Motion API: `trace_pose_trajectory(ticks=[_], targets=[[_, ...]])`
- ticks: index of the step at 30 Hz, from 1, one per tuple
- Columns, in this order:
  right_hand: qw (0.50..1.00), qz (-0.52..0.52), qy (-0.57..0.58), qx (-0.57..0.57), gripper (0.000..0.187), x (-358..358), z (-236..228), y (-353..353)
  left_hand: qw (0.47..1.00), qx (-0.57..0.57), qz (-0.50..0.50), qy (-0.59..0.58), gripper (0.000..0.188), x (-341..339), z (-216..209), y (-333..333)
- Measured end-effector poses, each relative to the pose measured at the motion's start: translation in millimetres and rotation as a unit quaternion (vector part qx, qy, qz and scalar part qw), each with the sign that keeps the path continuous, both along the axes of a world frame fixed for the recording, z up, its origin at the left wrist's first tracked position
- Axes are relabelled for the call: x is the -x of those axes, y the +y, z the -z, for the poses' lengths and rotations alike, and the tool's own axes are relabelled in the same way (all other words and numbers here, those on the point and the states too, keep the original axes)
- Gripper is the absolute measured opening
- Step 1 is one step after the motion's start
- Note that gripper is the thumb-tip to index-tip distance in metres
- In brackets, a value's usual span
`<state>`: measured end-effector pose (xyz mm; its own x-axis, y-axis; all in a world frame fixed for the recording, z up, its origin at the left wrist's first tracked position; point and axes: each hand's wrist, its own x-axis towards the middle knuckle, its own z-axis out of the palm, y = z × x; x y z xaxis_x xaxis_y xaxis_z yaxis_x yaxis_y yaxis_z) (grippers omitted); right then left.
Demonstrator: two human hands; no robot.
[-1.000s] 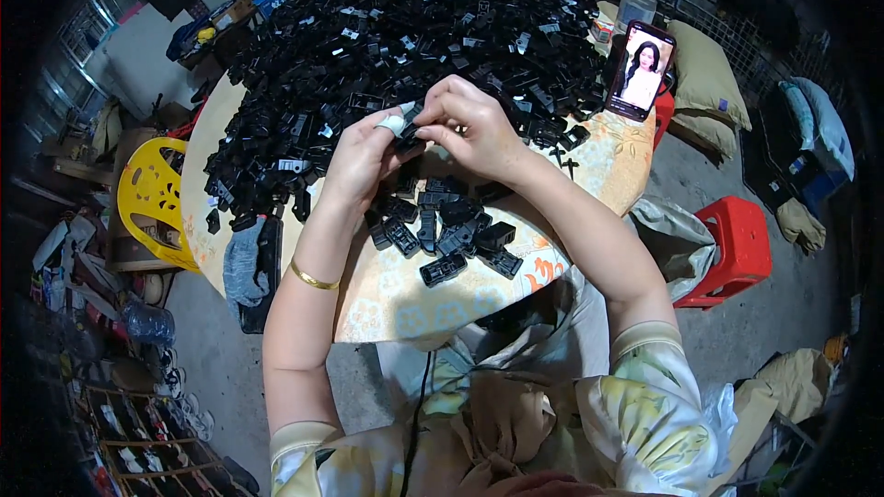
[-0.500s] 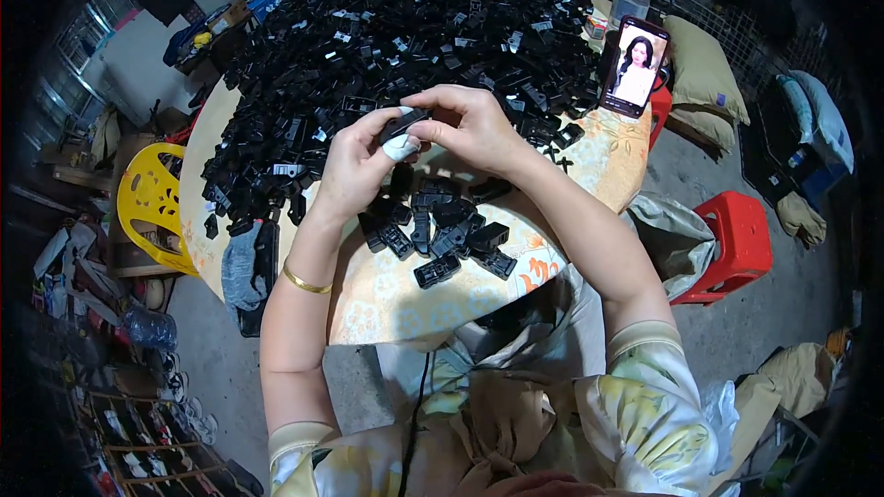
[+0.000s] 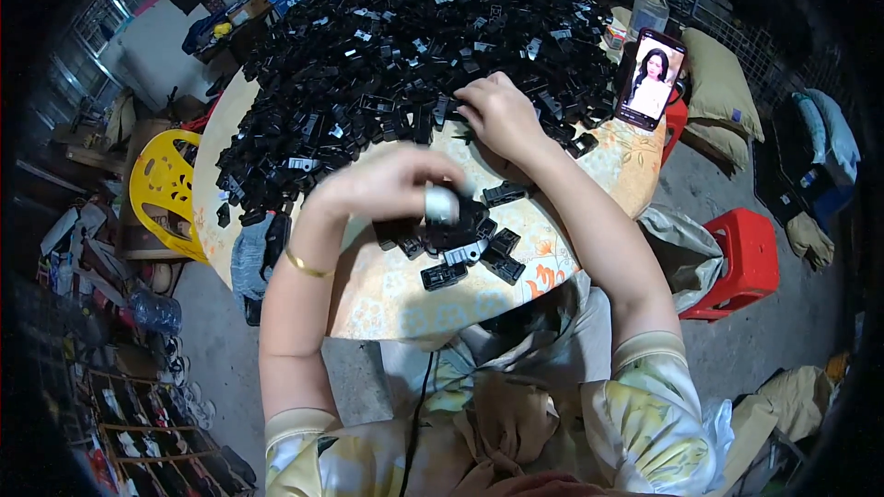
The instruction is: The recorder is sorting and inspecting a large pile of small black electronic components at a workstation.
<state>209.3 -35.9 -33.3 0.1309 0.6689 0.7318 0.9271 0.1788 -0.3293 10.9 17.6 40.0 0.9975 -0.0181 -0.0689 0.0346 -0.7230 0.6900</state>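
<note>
My left hand (image 3: 382, 186), smeared by motion, hangs over a small cluster of black plastic parts (image 3: 497, 260) on the near side of the table. A white wrap covers its thumb; whether its fingers hold anything is not clear. My right hand (image 3: 505, 118) is at the near edge of a big heap of similar black plastic parts (image 3: 414, 46). Its thumb and fingers are bent and apart, close to the parts, with nothing visible between them. One part in the cluster shows a pale grey face.
The round table (image 3: 378, 313) has a flowered cover. A phone (image 3: 651, 78) playing a video stands at the right, before a clear bottle (image 3: 649, 9). A red stool (image 3: 741, 262) is at the right, a yellow chair (image 3: 152, 189) at the left.
My hands, together around a black part before, have moved apart. The left came down toward the small cluster; the right moved right to the heap's edge. The part no longer shows between them.
</note>
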Motion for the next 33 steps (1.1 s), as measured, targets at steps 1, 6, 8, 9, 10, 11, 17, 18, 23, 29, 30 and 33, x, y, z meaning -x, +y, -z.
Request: trace_pose_trajectory(ticks=[1, 6, 8, 9, 10, 11, 17, 18, 23, 29, 30, 33], targets=[[0.998, 0.036, -0.053, 0.028, 0.018, -2.1, 4.6, 1.2, 0.998, 0.038, -0.055, -0.009, 0.027, -11.1, -7.3, 6.8], [0.971, 0.098, -0.178, 0.124, 0.018, 7.9, 9.1, 6.3, 0.894, -0.301, -0.288, -0.164, 0.025, -64.9, 27.2, 72.1], [0.971, 0.105, -0.197, 0.083, 0.011, 7.5, 15.4, 10.6, 0.876, -0.380, -0.286, -0.085, 0.028, -80.6, 39.7, 84.8], [0.972, 0.104, -0.197, 0.075, 0.012, 7.0, 16.1, 11.5, 0.885, -0.349, -0.301, -0.070, 0.027, -86.5, 42.7, 88.9], [0.973, 0.103, -0.197, 0.066, 0.013, 7.4, 16.2, 12.3, 0.887, -0.348, -0.295, -0.074, 0.027, -89.7, 42.8, 91.1], [0.972, 0.105, -0.199, 0.066, 0.016, 7.7, 16.3, 13.0, 0.878, -0.382, -0.283, -0.054, 0.026, -91.5, 42.6, 93.8], [0.979, 0.084, -0.165, 0.086, 0.012, 7.0, 7.3, 9.1, 0.852, -0.370, -0.322, -0.184, 0.026, -85.1, 36.7, 88.5], [0.979, 0.086, -0.163, 0.086, 0.012, 5.7, 6.7, 9.2, 0.852, -0.371, -0.320, -0.184, 0.026, -79.3, 38.1, 83.3], [0.998, 0.022, 0.054, -0.020, 0.019, 13.3, -5.4, -1.5, 0.920, -0.044, -0.276, -0.276, 0.030, -44.0, 49.0, 27.5], [0.924, -0.235, 0.296, 0.056, 0.037, 26.8, -13.5, -5.7, 0.860, 0.274, -0.354, -0.244, 0.023, -14.0, 39.6, 10.9], [0.923, -0.240, 0.294, 0.059, 0.037, 27.3, -14.0, -7.3, 0.861, 0.298, -0.342, -0.232, 0.022, -8.6, 41.8, 19.7], [0.913, -0.279, 0.297, -0.008, 0.042, 33.4, -16.7, -7.4, 0.812, 0.421, -0.316, -0.252, 0.024, -6.8, 35.4, 14.7]])
